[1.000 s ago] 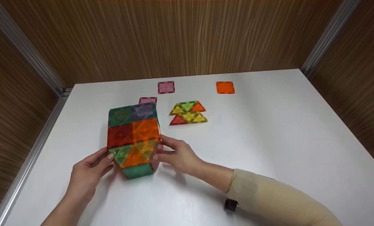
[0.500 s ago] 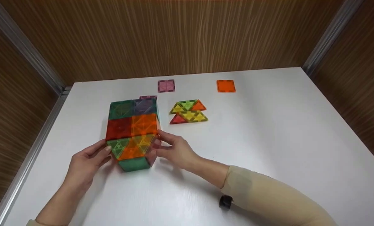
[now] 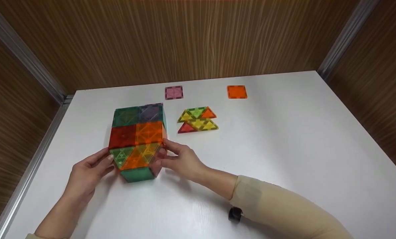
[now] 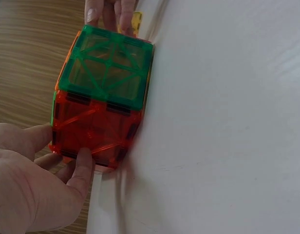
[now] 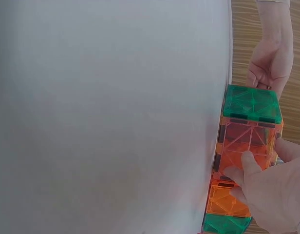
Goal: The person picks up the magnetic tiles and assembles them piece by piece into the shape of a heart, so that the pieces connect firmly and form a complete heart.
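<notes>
A box-shaped structure of translucent magnetic tiles (image 3: pixel 122 136) stands left of centre on the white table. Its top has green, purple, red and orange squares, with green, orange and yellow triangles at the near end. My left hand (image 3: pixel 85 177) grips its near left corner, fingers against a red side tile (image 4: pixel 91 126). On the opposite side my right hand (image 3: pixel 186 162) holds the near right corner, thumb and fingers on a pinkish side tile (image 5: pixel 247 139). A green tile (image 3: pixel 138 174) closes the near end. Whether the base fully touches the table cannot be told.
Two rows of joined triangle tiles (image 3: pixel 198 120) lie right of the structure. Farther back are a pink square tile (image 3: pixel 174 92) and an orange one (image 3: pixel 237 92). A small black object (image 3: pixel 235 214) sits by my right sleeve. Wood-grain panels (image 3: pixel 198 39) bound the table.
Both hands have shifted the tile structure slightly away from me and to the left. A pink tile behind it, visible earlier, is now almost covered. The loose tiles stay put.
</notes>
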Available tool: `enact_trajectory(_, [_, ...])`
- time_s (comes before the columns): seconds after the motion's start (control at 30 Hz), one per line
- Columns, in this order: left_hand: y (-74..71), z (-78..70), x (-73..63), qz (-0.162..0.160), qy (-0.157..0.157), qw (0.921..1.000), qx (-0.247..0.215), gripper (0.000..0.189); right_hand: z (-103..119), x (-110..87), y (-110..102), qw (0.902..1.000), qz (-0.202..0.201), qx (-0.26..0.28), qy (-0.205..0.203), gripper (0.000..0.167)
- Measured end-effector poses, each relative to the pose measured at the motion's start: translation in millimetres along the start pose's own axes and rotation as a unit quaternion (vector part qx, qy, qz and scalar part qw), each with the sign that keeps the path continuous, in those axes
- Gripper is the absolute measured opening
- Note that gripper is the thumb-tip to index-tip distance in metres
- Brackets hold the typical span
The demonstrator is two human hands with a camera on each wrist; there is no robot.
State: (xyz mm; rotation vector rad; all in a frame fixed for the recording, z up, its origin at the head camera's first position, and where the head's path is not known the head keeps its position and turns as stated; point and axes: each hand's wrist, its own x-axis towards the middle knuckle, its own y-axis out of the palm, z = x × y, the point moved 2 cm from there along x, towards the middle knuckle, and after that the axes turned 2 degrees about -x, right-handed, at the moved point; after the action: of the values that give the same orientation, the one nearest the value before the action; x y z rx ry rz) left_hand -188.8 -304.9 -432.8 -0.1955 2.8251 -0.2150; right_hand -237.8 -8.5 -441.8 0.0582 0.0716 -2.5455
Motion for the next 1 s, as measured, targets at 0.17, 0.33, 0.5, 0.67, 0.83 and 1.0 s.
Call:
enact_trajectory(0.17, [-2.5,1.2,-0.9,-0.011,-0.002,0.9999,0.007,0.062,0.0,-0.1,3.8,0.9999,0.009,0.011,-0.009,0.077])
enact_trajectory(0.33, [-6.8,1.7,-1.9,-0.025,-0.004,0.9997,0.003,0.063,0.9,-1.5,8.5,0.9998,0.019,0.007,-0.003,0.077])
enact_trajectory(0.5, [-13.4,2.3,-1.9,-0.039,-0.003,0.9991,-0.015,0.063,1.4,-2.5,16.8,0.9998,0.018,0.004,-0.005,0.078])
enact_trajectory(0.67, [-19.4,2.1,-0.9,-0.045,0.005,0.9988,-0.019,0.064,0.3,-1.4,23.9,0.9995,0.029,0.000,-0.011,0.079])
enact_trajectory(0.83, [-22.8,1.8,0.4,-0.049,0.009,0.9986,-0.020,0.066,-0.8,-0.3,25.9,0.9992,0.035,-0.014,-0.013,0.079])
enact_trajectory(1.0, [-23.6,2.7,2.8,-0.049,0.008,0.9987,-0.014,0.068,-0.3,-0.4,24.2,0.9990,0.039,-0.005,-0.020,0.078])
